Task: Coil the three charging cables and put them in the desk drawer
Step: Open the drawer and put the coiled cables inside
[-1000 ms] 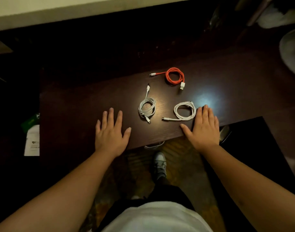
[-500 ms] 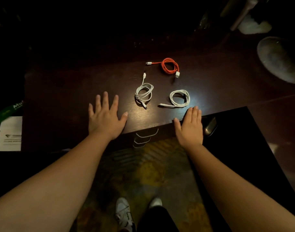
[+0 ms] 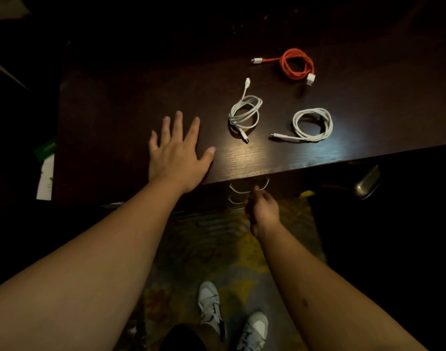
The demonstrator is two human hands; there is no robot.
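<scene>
The left hand lay flat on the dark wooden tabletop — bracing, seemingly — while the right hand reached, fingers curled, for the curved metal drawer handle, grip unclear.

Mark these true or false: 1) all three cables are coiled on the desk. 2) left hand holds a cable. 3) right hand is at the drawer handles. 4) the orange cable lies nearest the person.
1) True: the orange cable and two white cables lie coiled on the desk.
2) False: the left hand rests flat on the desk, holding nothing.
3) True: the right hand is at the drawer handles; grip unclear.
4) False: it lies farthest.
</scene>
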